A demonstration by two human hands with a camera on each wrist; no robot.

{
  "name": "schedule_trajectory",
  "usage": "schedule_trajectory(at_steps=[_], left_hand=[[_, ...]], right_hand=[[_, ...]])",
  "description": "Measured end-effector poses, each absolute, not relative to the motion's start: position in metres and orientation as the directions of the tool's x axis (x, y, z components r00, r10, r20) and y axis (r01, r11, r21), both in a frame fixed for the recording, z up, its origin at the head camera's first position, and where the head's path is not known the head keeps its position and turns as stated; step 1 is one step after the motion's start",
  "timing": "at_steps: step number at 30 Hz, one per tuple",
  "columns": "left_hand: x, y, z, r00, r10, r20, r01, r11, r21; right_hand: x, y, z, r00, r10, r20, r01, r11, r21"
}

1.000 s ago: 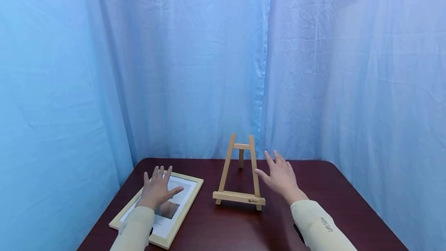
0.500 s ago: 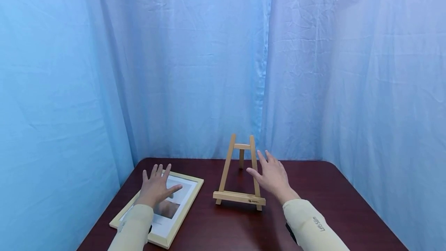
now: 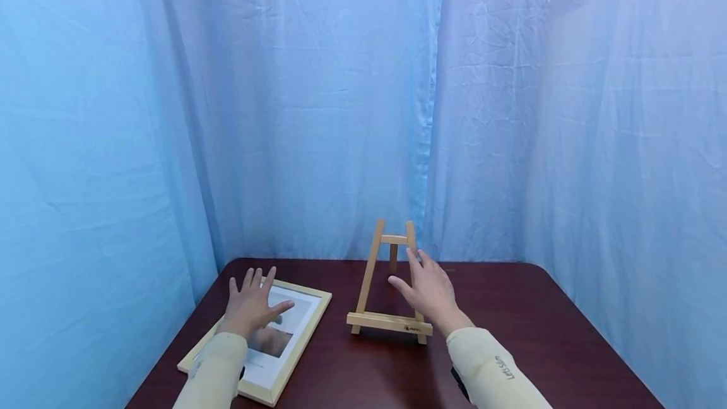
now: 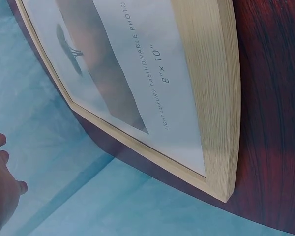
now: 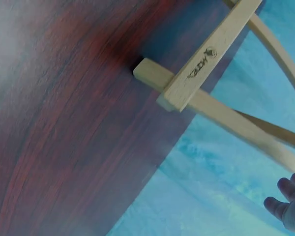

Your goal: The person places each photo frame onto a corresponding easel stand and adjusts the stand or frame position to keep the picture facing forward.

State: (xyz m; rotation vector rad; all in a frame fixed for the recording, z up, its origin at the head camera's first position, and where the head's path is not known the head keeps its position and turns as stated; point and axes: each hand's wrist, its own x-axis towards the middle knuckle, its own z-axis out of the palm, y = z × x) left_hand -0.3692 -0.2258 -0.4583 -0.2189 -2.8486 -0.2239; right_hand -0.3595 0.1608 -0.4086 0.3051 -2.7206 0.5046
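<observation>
A light wooden picture frame (image 3: 309, 336) lies flat at the table's left side; printed lettering and a small tree show in the left wrist view, inside its pale wooden border (image 4: 211, 83). Over it is my left hand (image 3: 250, 311), fingers spread, holding nothing; whether it touches the glass cannot be told. Right of the middle stands a small wooden tabletop easel (image 3: 370, 270). My right hand (image 3: 430, 289) overlaps the easel's right leg in the head view, thumb apart and fingers extended. In the right wrist view its fingertips (image 5: 276, 206) are near the easel leg (image 5: 236, 123), without a visible grip.
The dark red-brown table (image 3: 534, 327) has rounded far corners. Pale blue curtains (image 3: 318, 106) hang behind it and along both sides. The easel's rear leg (image 3: 393, 259) stands behind its crossbar.
My right hand has moved left, from beside the easel to across its right leg. The left hand has shifted slightly to the left. Frame and easel stay put.
</observation>
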Motion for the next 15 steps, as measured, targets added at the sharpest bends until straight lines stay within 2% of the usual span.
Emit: schedule_trajectory(at_steps=[15], left_hand=[[-0.368,-0.238,-0.459,-0.945,0.119,0.305,0.163,0.979,0.123]], right_hand=[[-0.352,0.128,-0.428,-0.904,-0.161,0.395,-0.302,0.895,-0.328]])
